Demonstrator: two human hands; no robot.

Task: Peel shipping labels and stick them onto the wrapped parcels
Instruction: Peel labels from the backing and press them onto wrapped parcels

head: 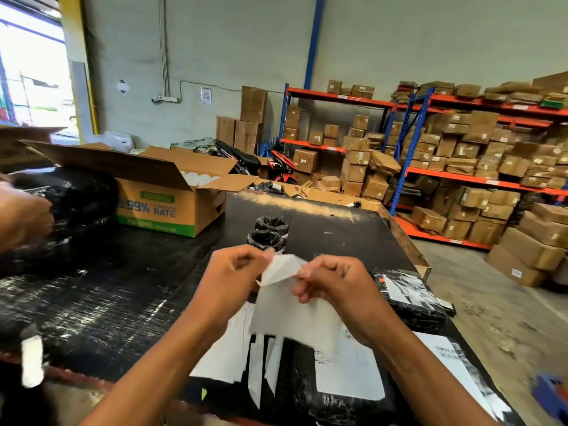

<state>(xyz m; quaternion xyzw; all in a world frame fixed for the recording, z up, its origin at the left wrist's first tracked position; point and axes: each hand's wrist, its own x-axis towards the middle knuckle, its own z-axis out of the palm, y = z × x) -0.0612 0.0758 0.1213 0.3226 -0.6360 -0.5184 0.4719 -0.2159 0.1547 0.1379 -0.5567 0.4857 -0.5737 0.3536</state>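
brown cardboard box point(172, 207) far beyond the left hand point(229, 279) holds white rolls point(198, 177); both hands, right hand point(335, 287) included, pinch one white paper label point(285, 299).

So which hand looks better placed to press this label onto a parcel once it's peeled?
Probably the right hand. It pinches the label at its top edge and hovers nearest the wrapped parcel. The left hand grips only the folded-back corner, likely backing.

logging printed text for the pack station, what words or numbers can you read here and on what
"99% RATE": front of the open cardboard box, first characters partly hidden.
Green print above and below it: too blurred.
Shipping labels on the wrapped parcels: too blurred.
Wall notice: too small.
Shelf tags: too small.
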